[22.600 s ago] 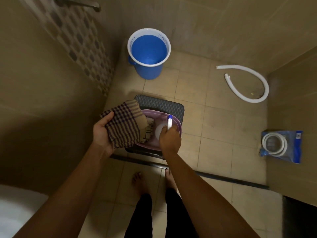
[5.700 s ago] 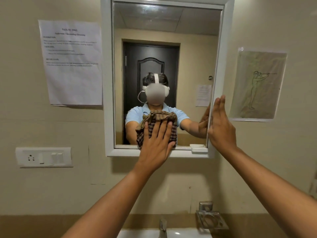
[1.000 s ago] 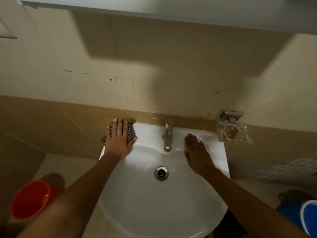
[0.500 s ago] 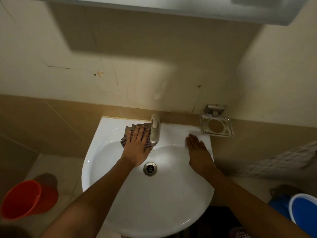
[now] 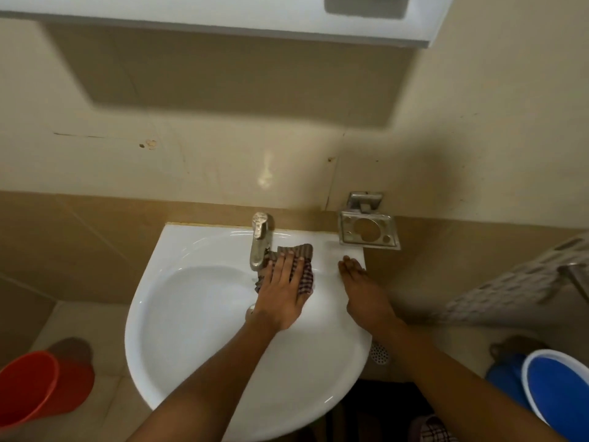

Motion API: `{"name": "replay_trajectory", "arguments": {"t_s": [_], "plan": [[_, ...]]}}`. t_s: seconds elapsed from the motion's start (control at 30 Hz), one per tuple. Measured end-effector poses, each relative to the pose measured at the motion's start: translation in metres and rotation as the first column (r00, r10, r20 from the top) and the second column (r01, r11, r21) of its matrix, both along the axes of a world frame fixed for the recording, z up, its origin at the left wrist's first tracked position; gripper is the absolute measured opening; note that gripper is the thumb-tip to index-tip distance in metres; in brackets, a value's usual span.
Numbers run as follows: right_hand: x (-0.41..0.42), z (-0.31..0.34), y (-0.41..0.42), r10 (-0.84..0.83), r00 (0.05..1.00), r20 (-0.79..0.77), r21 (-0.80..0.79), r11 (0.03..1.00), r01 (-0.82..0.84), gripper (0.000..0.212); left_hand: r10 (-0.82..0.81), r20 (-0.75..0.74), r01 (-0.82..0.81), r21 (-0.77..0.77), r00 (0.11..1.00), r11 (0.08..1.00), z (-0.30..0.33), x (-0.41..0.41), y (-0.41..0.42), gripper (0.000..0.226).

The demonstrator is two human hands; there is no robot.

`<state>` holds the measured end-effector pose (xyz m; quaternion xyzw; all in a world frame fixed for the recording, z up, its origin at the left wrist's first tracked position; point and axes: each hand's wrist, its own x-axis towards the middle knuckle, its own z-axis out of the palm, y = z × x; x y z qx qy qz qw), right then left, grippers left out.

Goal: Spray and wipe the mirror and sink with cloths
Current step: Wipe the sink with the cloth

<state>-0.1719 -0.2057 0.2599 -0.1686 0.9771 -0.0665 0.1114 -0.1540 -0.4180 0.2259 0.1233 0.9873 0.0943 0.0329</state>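
The white sink (image 5: 191, 314) hangs on the wall with a metal tap (image 5: 259, 240) at its back rim. My left hand (image 5: 282, 291) presses a checked cloth (image 5: 302, 264) flat against the sink's back ledge, just right of the tap, fingers straight. My right hand (image 5: 363, 295) rests flat on the right rim of the sink, fingers extended and holding nothing. The drain is mostly hidden under my left wrist. The bottom edge of the mirror frame (image 5: 223, 14) runs along the top of the view.
A metal soap holder (image 5: 368, 232) is fixed to the wall right of the tap. A red bucket (image 5: 35, 387) stands on the floor at the left, a blue bucket (image 5: 561, 390) at the right. A second checked cloth (image 5: 433, 430) lies low near the bottom right.
My left hand has slid the cloth from the left back corner of the sink, past the tap, to its right side. My right hand has shifted slightly toward the right rim.
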Motion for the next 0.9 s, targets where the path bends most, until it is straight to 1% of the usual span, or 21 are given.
{"name": "replay_trajectory", "arguments": {"t_s": [0.1,0.17,0.27,0.33,0.43,0.5,0.53,0.6,0.63,0.73,0.83,0.9], "plan": [[-0.001,-0.004,0.006,-0.005,1.000,0.015,-0.011,1.000,0.005,0.081,0.035,0.012,-0.035,-0.032,0.999,0.999,0.006,-0.031,0.007,0.084],[-0.002,-0.003,0.008,-0.007,1.000,0.020,-0.021,1.000,0.008,0.080,0.084,0.018,-0.084,-0.016,0.996,0.996,0.007,-0.049,0.008,0.088],[-0.002,-0.001,0.008,0.005,1.000,0.018,-0.033,0.999,-0.004,0.080,0.144,0.006,-0.144,0.021,0.990,0.989,0.004,-0.049,0.007,0.082],[-0.003,-0.001,0.010,0.005,1.000,0.020,-0.037,0.999,-0.005,0.078,0.173,-0.052,-0.172,0.026,0.983,0.985,0.002,-0.037,0.009,0.079],[-0.004,-0.003,0.013,-0.006,1.000,0.008,-0.057,0.998,0.007,0.068,0.270,-0.120,-0.269,0.024,0.955,0.963,0.001,-0.026,0.019,0.077],[-0.004,-0.003,0.017,-0.015,1.000,-0.014,-0.062,0.998,0.014,0.061,0.317,-0.100,-0.319,-0.004,0.943,0.948,-0.001,-0.032,0.029,0.075],[-0.004,-0.003,0.019,-0.014,1.000,-0.022,-0.061,0.998,0.012,0.058,0.316,-0.079,-0.319,-0.030,0.946,0.947,-0.002,-0.036,0.034,0.074],[-0.002,-0.002,0.022,-0.017,0.999,-0.030,-0.083,0.996,0.015,0.055,0.255,-0.052,-0.258,-0.077,0.966,0.963,-0.001,-0.044,0.045,0.075],[-0.001,-0.002,0.024,-0.024,0.999,-0.027,-0.099,0.995,0.022,0.055,0.215,-0.040,-0.218,-0.076,0.976,0.973,-0.001,-0.046,0.052,0.075],[0.004,0.000,0.028,-0.068,0.997,-0.029,-0.147,0.987,0.063,0.052,0.124,-0.011,-0.124,-0.022,0.992,0.992,0.001,-0.052,0.072,0.073],[0.009,0.001,0.031,-0.191,0.981,-0.006,-0.226,0.956,0.185,0.046,-0.010,0.013,0.010,0.014,1.000,1.000,0.002,-0.058,0.094,0.069],[0.013,0.000,0.035,-0.296,0.955,0.022,-0.292,0.912,0.290,0.039,-0.100,0.017,0.100,0.015,0.995,0.995,0.006,-0.065,0.104,0.066]]}}
